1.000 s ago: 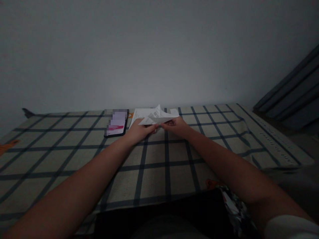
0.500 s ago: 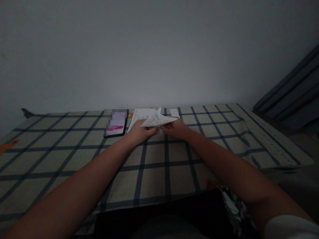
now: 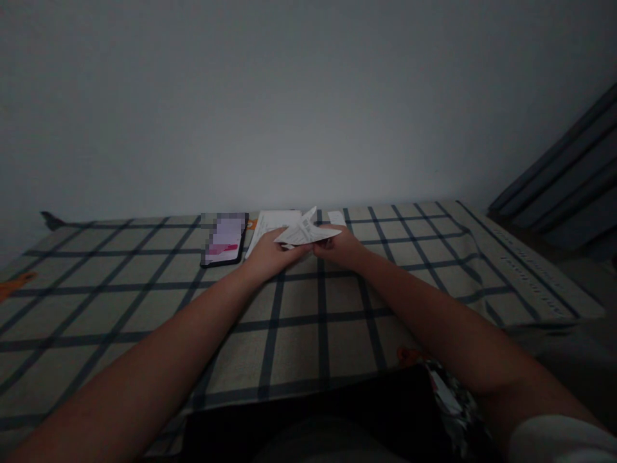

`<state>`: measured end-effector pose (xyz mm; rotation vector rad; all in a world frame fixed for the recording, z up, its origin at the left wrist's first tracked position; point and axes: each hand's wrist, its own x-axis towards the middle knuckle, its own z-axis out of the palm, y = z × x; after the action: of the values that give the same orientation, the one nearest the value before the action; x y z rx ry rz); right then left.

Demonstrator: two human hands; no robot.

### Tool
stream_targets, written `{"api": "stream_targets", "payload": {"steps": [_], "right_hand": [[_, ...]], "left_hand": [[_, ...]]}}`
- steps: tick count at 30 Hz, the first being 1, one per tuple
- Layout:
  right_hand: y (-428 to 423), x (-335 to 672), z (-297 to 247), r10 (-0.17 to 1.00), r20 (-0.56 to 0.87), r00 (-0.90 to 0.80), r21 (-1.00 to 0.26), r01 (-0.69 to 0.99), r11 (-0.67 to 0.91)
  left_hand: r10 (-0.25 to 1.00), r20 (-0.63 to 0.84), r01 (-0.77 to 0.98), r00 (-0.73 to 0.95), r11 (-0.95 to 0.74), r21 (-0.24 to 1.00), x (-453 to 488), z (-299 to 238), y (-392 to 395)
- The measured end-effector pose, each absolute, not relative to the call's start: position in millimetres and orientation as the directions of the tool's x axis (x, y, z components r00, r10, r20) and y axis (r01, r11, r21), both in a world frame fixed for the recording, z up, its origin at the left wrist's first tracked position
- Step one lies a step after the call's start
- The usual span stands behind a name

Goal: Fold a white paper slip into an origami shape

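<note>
A small white printed paper slip, partly folded into a pointed shape, is held just above the checked cloth. My left hand pinches its left side with fingers closed. My right hand pinches its right side, fingers curled round the edge. Both hands meet at the far middle of the bed surface. Another white sheet lies flat behind my left hand.
A phone with a lit screen lies left of the papers. A small white scrap lies beyond my right hand. The beige cloth with dark grid lines runs to a pale wall. Dark slats lean at the right.
The slip has been folded smaller and tighter between both hands. The hands have stayed in nearly the same place.
</note>
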<state>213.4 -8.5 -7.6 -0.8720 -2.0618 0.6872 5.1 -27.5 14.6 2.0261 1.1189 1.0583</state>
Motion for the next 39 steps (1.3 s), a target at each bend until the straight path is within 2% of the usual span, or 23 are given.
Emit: {"api": "stream_targets", "payload": {"steps": [6,12,21,27,31,36,39], "right_hand": [[-10,213,-1,0.684,0.528,-0.503,-0.532,0.432,0.728],[-14,215,4,0.756,0.485,-0.439,-0.685,0.346,0.641],[-16,214,6,0.844,0.394,-0.365,-0.844,0.22,0.489],[-8,210,3,0.879,0.329,-0.345,-0.928,0.056,0.369],[-7,208,3,0.897,0.296,-0.33,-0.953,-0.044,0.298],[-8,211,7,0.885,0.28,-0.371,-0.951,0.021,0.309],[-8,212,8,0.899,0.285,-0.333,-0.95,0.027,0.311]], "left_hand": [[0.899,0.299,0.369,0.32,-0.409,0.835,4,12,-26],[0.94,0.264,0.228,0.217,-0.312,0.922,4,5,-22],[0.926,0.272,0.331,0.261,-0.35,0.876,2,10,-24],[0.931,0.206,0.395,0.301,-0.318,0.862,2,18,-30],[0.936,0.173,0.387,0.307,-0.289,0.876,0,17,-30],[0.939,0.149,0.398,0.311,-0.271,0.876,0,11,-27],[0.949,0.151,0.279,0.275,-0.229,0.933,3,11,-27]]}}
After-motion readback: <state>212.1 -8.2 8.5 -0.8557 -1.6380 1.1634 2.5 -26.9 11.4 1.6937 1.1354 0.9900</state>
